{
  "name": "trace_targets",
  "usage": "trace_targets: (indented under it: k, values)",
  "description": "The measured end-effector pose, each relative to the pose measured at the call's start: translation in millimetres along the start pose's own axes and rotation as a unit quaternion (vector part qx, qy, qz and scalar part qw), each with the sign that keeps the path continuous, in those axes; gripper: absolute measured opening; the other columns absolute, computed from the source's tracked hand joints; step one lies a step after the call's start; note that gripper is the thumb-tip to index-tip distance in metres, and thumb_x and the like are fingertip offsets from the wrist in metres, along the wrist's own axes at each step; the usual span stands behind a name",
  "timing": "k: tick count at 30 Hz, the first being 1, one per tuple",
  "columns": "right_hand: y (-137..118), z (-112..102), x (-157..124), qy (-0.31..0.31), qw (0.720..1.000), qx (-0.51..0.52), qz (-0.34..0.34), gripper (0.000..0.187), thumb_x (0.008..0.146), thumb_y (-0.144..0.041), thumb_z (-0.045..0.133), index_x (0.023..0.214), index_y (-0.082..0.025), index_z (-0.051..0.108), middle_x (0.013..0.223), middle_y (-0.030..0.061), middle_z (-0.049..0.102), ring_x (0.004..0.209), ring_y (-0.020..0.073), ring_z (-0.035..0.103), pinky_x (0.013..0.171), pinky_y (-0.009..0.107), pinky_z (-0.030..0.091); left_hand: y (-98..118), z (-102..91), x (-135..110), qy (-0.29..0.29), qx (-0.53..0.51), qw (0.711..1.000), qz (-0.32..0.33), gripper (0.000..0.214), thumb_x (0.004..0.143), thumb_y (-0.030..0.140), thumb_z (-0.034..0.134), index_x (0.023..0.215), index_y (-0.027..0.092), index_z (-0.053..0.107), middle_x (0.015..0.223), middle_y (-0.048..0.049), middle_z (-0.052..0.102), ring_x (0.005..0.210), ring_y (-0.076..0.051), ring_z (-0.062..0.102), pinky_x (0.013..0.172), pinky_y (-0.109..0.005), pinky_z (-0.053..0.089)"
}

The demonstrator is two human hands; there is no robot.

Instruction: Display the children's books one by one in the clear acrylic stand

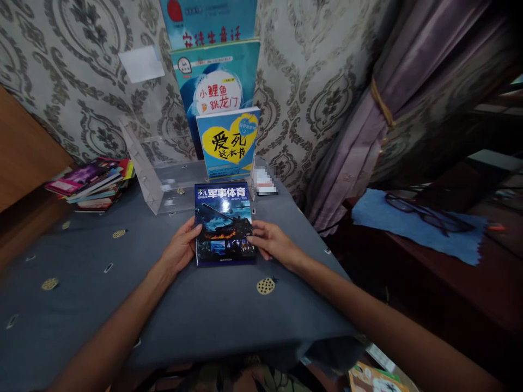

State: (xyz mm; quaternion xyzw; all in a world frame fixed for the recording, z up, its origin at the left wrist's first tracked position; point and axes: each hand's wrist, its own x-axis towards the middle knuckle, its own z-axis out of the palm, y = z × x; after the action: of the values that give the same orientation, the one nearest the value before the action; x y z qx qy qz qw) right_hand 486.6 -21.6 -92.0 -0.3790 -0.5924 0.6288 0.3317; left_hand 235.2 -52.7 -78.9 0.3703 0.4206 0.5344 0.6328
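Note:
A dark blue book [224,220] with a tank on its cover lies flat on the grey tablecloth [204,310]. My left hand [182,246] grips its left edge, fingers curled onto the cover. My right hand [273,242] holds the right edge, fingertips on the cover. Just behind the book stands a clear acrylic display rack [153,174] with three blue books stepped upward: a yellow-heart book [227,142], a fish book [214,81] and a top book [208,22].
A stack of colourful books [92,184] lies at the table's back left. A small white card [263,182] sits by the rack. Purple curtain [368,120] hangs at right. Glasses [425,212] rest on a blue cloth [420,226] on a dark side surface.

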Motion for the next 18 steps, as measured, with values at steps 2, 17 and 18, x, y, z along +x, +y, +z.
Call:
trace_targets:
  k: [2, 17, 18]
  values:
    - [-8, 1, 1, -0.006, 0.997, 0.069, 0.029, 0.023, 0.080, -0.025, 0.068, 0.099, -0.018, 0.057, 0.069, -0.0034, 0.064, 0.045, 0.0093, 0.062, 0.038, 0.016, 0.041, -1, -0.5, 1, 0.009, -0.001, 1.000, 0.010, 0.044, 0.079, 0.033, 0.077, 0.120, 0.022, 0.066, 0.117, -0.0069, 0.074, 0.111, -0.028, 0.069, 0.098, -0.045, 0.056]
    - [-19, 29, 22, 0.061, 0.994, 0.054, -0.076, 0.052, 0.084, -0.071, 0.060, 0.085, -0.019, 0.056, 0.061, 0.0004, 0.066, 0.057, 0.0164, 0.070, 0.053, 0.023, 0.052, -4, 1.4, 9, 0.071, -0.041, 0.995, 0.062, 0.054, 0.090, 0.062, 0.056, 0.124, 0.021, 0.065, 0.129, -0.0088, 0.069, 0.126, -0.028, 0.060, 0.107, -0.048, 0.050]
    - [-16, 30, 21, 0.065, 0.993, 0.036, -0.089, 0.054, 0.083, -0.073, 0.058, 0.082, -0.020, 0.055, 0.056, -0.0002, 0.064, 0.055, 0.0164, 0.069, 0.054, 0.024, 0.052, -4, 2.3, 9, 0.073, -0.043, 0.995, 0.060, 0.054, 0.091, 0.062, 0.056, 0.125, 0.021, 0.064, 0.130, -0.0085, 0.068, 0.127, -0.028, 0.060, 0.107, -0.048, 0.050]
